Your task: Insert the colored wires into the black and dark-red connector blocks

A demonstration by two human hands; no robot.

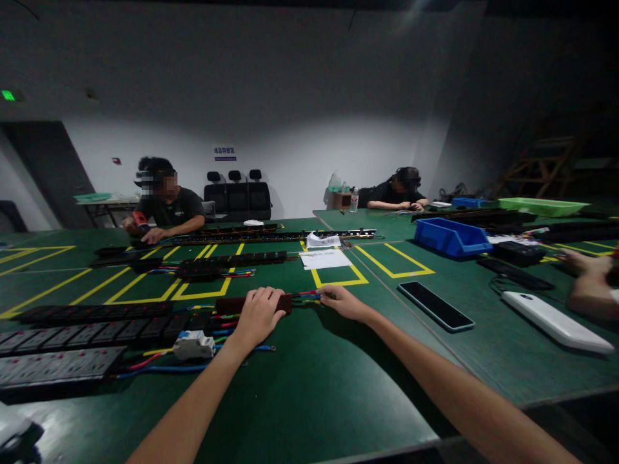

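My left hand (260, 314) is wrapped over a long dark reddish-brown block (228, 305), whose middle it hides. Red, blue and yellow wires (305, 294) come out of the block's right end. With thumb and fingertips pressed together, my right hand (341, 303) pinches the ends of these wires. Left of the block lie several black socket strips (60, 366) with coloured leads. A white circuit breaker (193, 345) sits by those leads, close to my left forearm.
A phone (435, 306), a white power bank (556, 321) and a blue bin (451, 237) are on the right. More strips (227, 261) and a white paper (326, 259) lie ahead. Two people work across the green table (309, 399); another person's hand (587, 274) shows far right.
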